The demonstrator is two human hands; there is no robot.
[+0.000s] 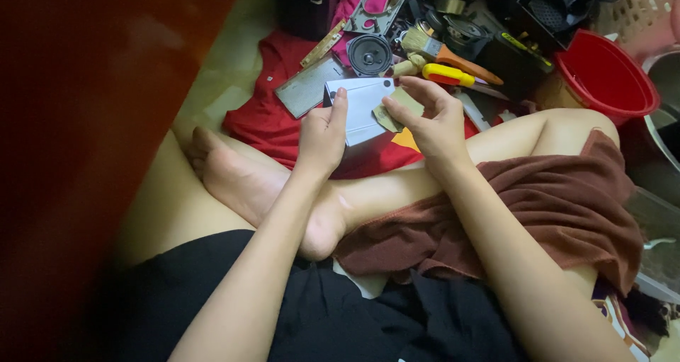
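left grip (322, 132) on flat grey plate (361, 107)

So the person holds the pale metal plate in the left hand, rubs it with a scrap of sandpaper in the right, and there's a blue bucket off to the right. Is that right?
Not quite: the bucket is red, not blue, as the head view shows. The rest holds: the left hand grips the pale metal plate, and the right hand presses a scrap of sandpaper against it.
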